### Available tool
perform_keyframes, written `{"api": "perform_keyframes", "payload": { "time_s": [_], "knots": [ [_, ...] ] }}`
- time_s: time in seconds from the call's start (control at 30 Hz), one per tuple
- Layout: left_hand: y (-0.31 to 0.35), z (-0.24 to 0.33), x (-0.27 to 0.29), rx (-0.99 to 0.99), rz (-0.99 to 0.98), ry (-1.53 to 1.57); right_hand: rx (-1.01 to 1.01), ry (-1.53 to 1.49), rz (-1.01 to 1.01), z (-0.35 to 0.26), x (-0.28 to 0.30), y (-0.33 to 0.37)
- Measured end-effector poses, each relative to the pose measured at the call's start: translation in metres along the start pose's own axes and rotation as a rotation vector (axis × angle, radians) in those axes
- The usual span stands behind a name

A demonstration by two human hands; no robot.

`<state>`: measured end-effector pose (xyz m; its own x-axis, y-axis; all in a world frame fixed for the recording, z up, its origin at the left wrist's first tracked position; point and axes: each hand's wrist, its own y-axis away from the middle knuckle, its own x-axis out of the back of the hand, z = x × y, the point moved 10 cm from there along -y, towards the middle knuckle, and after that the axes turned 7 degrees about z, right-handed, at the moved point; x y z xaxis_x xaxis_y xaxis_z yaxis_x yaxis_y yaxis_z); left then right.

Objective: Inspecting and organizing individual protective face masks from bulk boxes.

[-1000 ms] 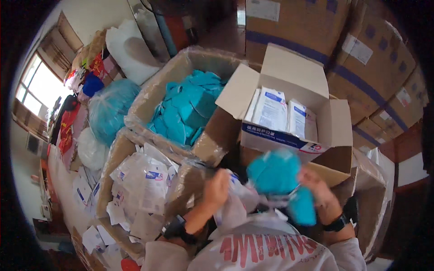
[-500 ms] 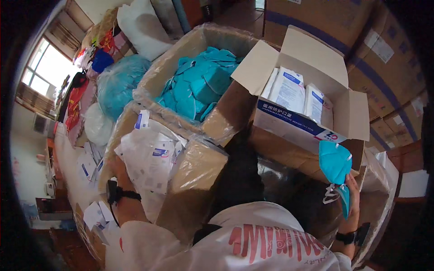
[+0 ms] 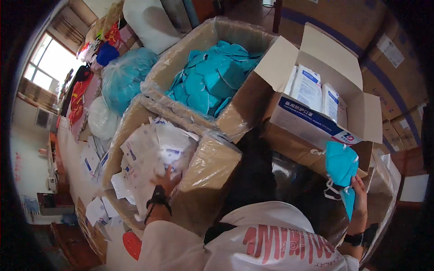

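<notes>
At the right, my right hand (image 3: pixel 360 196) is closed on teal face masks (image 3: pixel 341 165) by their edge. One spreads upward, another hangs below it, and white ear loops dangle at the left side. My left hand (image 3: pixel 166 181) reaches into a plastic-lined carton (image 3: pixel 205 174) on the left. Its fingers are apart over flat white paper packets (image 3: pixel 140 147) with blue print, touching the pile; part of the fingers is blurred.
Behind the packets stands a lined carton (image 3: pixel 246 119) heaped with teal masks (image 3: pixel 208 81). An open white-and-blue box (image 3: pixel 312 122) on the right holds several filled packets (image 3: pixel 307 88). Brown cartons (image 3: pixel 393 67) are stacked at far right. Loose packets (image 3: pixel 92 158) and a teal-filled bag (image 3: pixel 122 86) lie left.
My left hand has come from the carton's left side to the middle of the packets, which have shifted. My right hand keeps hold of the masks. The whole view has swung slightly.
</notes>
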<state>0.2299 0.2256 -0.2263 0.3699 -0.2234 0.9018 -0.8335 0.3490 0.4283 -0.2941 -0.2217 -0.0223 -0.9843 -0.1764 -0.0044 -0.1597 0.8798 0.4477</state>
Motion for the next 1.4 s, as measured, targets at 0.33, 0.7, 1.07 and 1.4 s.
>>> {"api": "perform_keyframes", "payload": {
  "time_s": [0.33, 0.7, 1.07, 1.4],
  "knots": [
    [-0.018, -0.107, -0.046, -0.049, 0.191, 0.475, -0.017, 0.013, -0.182, 0.034, -0.016, -0.018],
    [0.111, 0.199, 0.183, -0.461, 0.202, 1.006, 0.054, -0.023, -0.432, 0.006, -0.043, 0.018],
    [0.239, 0.460, 0.145, -0.709, -0.536, 1.375, 0.138, -0.282, -0.038, 0.013, 0.022, 0.011],
    [0.270, 0.455, 0.107, -0.422, -0.910, 1.602, 0.300, -0.326, 0.139, 0.017, -0.011, 0.017]
  ]
}}
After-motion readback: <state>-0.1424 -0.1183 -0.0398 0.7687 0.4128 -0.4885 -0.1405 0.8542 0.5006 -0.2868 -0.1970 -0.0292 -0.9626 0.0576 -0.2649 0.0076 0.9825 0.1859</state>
